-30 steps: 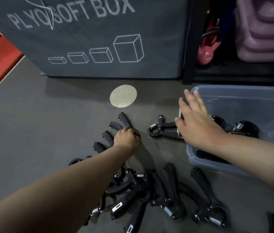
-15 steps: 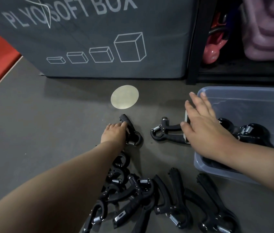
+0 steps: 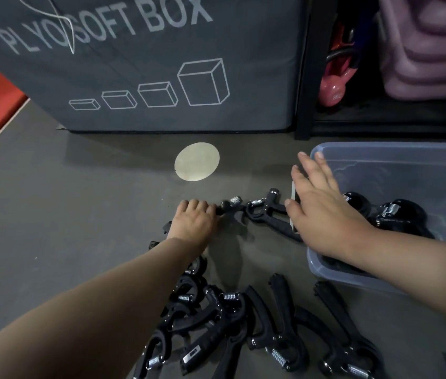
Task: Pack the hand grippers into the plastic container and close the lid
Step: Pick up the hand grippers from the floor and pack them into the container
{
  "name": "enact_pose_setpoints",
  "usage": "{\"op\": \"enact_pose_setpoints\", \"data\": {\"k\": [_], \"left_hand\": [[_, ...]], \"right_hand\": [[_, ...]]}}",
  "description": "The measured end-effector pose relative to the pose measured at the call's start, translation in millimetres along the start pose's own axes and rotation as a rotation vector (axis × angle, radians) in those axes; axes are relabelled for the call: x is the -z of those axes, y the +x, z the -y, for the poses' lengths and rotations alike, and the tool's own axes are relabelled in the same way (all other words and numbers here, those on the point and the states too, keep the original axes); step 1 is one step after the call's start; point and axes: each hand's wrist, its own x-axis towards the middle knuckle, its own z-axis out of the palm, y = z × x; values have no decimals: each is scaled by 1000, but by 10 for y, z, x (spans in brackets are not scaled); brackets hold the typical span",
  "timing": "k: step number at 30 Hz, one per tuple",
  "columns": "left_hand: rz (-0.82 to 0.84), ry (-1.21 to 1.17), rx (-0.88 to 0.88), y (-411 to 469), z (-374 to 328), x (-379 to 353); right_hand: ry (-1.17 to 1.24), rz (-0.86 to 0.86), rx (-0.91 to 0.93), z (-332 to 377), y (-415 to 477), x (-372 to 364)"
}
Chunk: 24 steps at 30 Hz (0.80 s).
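Black hand gripper (image 3: pixel 228 207) handle hidden in curled left grip (image 3: pixel 193 221); right grip (image 3: pixel 323 212) spread flat

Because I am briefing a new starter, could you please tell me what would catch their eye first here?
First, the tangled heap of black hand grippers on the grey floor, bottom centre. Above it the left hand curls its fingers round one hand gripper, while the right hand lies open over the left end of the clear plastic container, which already holds a few. Behind, the grey soft box with white lettering.
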Motion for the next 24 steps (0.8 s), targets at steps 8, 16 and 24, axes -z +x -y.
{"op": "enact_pose_setpoints", "data": {"k": [8,16,24], "left_hand": [[-72,-1234,675,205,-153,673],[55,-1983,698,134,-553,1204],[2,-1946,534,-33,-863,1662]], "right_hand": [[0,16,-2,-3,-14,9],[43,79,21,-54,1,53],[574,-11,-59,-76,-123,390]]}}
